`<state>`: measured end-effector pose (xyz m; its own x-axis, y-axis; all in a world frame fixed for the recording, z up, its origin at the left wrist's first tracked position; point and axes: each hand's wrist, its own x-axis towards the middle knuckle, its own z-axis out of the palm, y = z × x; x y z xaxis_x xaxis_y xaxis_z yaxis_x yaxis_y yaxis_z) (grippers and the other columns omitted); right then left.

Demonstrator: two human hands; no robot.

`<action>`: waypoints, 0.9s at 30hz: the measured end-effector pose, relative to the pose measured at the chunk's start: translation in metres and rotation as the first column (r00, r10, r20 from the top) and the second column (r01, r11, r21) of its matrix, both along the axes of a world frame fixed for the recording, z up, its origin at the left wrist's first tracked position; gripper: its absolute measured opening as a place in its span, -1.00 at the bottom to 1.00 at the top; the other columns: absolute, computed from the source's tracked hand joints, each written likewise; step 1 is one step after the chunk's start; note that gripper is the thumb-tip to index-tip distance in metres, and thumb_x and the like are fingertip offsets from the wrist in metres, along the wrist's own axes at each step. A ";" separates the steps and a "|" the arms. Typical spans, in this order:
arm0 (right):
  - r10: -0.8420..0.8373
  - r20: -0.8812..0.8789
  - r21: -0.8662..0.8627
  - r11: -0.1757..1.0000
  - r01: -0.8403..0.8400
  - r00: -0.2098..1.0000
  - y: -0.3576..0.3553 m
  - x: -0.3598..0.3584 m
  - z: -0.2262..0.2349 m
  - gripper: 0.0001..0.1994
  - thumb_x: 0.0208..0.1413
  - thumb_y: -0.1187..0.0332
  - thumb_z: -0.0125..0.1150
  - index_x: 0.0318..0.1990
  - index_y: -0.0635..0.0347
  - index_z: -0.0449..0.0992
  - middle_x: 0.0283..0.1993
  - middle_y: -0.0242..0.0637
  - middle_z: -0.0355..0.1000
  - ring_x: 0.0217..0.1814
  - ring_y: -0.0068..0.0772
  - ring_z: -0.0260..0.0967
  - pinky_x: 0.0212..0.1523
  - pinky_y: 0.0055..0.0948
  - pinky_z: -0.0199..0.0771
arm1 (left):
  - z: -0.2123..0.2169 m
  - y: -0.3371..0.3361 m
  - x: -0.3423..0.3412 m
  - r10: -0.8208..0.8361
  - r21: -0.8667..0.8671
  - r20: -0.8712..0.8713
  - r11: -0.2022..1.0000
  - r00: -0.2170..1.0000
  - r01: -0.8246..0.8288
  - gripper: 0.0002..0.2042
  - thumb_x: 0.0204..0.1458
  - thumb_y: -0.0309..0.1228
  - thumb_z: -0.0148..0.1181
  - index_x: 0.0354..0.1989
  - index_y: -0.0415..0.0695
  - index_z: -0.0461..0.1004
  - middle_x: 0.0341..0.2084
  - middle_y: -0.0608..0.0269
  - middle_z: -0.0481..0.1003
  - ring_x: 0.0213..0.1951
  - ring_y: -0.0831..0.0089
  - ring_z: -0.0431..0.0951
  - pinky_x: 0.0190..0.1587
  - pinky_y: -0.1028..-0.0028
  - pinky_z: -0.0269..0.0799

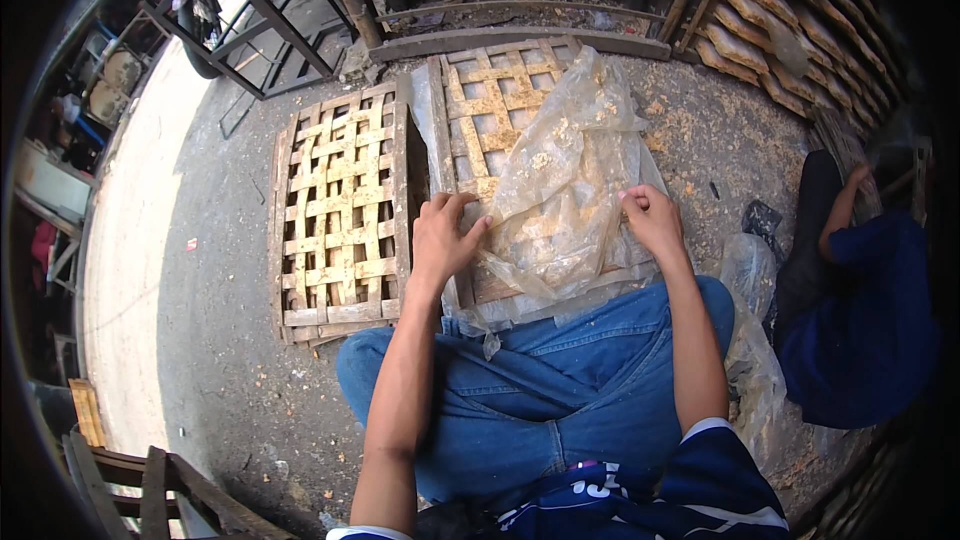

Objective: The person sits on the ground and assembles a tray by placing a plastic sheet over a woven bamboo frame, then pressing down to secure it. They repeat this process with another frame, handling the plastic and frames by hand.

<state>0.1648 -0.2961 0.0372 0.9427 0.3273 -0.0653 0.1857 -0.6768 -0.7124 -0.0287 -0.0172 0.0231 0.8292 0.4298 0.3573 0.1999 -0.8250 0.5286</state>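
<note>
A plastic sheet [560, 180] lies on a woven lattice tray [490, 100] on the ground [210, 360] just before the person's crossed legs, and a second lattice tray [340, 215] lies just left of it. The left hand [445, 235] rests at the sheet's left edge, the right hand [652, 220] on its right edge. Stacked trays [790, 30] stand behind on the right, and another person [860, 320] sits to the right.

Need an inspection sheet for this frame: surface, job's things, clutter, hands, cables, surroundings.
Surface: rough grey ground, crumbs scattered.
Job's things: clear plastic sheet, crumpled, lying on a bamboo lattice tray; second tray beside it, bare.
Clutter: more plastic by the right knee.
Hands: left hand flat on the sheet's edge; right hand pinching the sheet.
Cables: nothing seen.
Surroundings: stacked trays in a rack top right; another person in blue at right.
</note>
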 end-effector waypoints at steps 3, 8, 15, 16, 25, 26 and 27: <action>-0.006 0.039 0.016 1.000 0.005 0.999 0.001 0.000 -0.002 -0.61 0.14 0.05 0.26 -0.13 0.23 0.62 -0.20 -0.06 0.63 -0.14 -0.09 0.59 -0.07 -0.24 0.52 | 0.004 0.001 0.000 -0.006 -0.035 -0.044 0.999 0.999 0.005 -0.65 0.00 -0.12 0.38 -0.10 -0.04 0.62 -0.28 0.15 0.58 -0.17 0.12 0.54 -0.08 0.18 0.46; -0.028 0.060 0.039 0.999 0.026 0.998 -0.001 0.000 -0.002 -0.63 0.14 0.08 0.27 -0.13 0.23 0.62 -0.23 -0.10 0.63 -0.16 -0.10 0.60 -0.10 -0.23 0.52 | 0.012 0.000 -0.004 0.020 -0.045 -0.156 0.999 0.988 -0.028 -0.58 0.01 -0.10 0.38 -0.06 -0.13 0.60 -0.28 0.08 0.59 -0.17 0.10 0.56 -0.08 0.20 0.47; -0.039 0.041 0.054 0.998 0.037 0.998 0.000 0.001 -0.006 -0.64 0.14 0.08 0.29 -0.14 0.21 0.61 -0.21 -0.12 0.63 -0.16 -0.13 0.59 -0.11 -0.24 0.52 | 0.017 -0.002 -0.010 0.086 0.027 -0.167 0.996 0.982 -0.083 -0.62 -0.05 -0.09 0.45 -0.20 -0.15 0.65 -0.35 0.08 0.52 -0.21 0.10 0.54 -0.13 0.18 0.45; -0.035 0.046 0.065 0.997 0.032 0.998 0.000 0.003 -0.008 -0.64 0.13 0.08 0.30 -0.13 0.20 0.61 -0.21 -0.13 0.63 -0.16 -0.15 0.60 -0.12 -0.25 0.53 | 0.019 -0.002 -0.011 0.091 0.049 -0.195 0.995 0.977 -0.083 -0.62 -0.05 -0.09 0.45 -0.21 -0.14 0.65 -0.35 0.09 0.51 -0.21 0.09 0.53 -0.13 0.18 0.45; -0.017 0.056 0.118 0.993 0.010 0.998 0.002 0.000 -0.009 -0.65 0.12 0.11 0.32 -0.14 0.23 0.61 -0.24 -0.11 0.62 -0.21 -0.20 0.60 -0.15 -0.28 0.55 | 0.014 0.000 -0.012 0.004 -0.008 -0.103 1.000 0.995 -0.004 -0.78 -0.04 -0.27 0.42 -0.37 -0.15 0.59 -0.37 0.09 0.48 -0.23 0.09 0.50 -0.15 0.19 0.42; -0.014 0.058 0.117 0.993 0.007 0.998 0.002 0.000 -0.010 -0.65 0.12 0.11 0.32 -0.14 0.23 0.61 -0.24 -0.11 0.62 -0.21 -0.20 0.60 -0.15 -0.28 0.55 | 0.016 0.000 -0.011 -0.011 -0.019 -0.078 1.000 0.997 0.010 -0.80 -0.03 -0.30 0.41 -0.39 -0.16 0.58 -0.38 0.09 0.48 -0.24 0.09 0.49 -0.15 0.19 0.42; -0.012 0.060 0.117 0.993 0.005 0.998 0.002 0.000 -0.011 -0.65 0.12 0.12 0.32 -0.13 0.23 0.61 -0.24 -0.11 0.62 -0.21 -0.20 0.60 -0.15 -0.28 0.55 | 0.017 0.000 -0.010 -0.013 -0.042 -0.069 0.999 0.998 0.011 -0.82 -0.03 -0.33 0.39 -0.39 -0.16 0.57 -0.39 0.10 0.48 -0.25 0.11 0.49 -0.16 0.21 0.41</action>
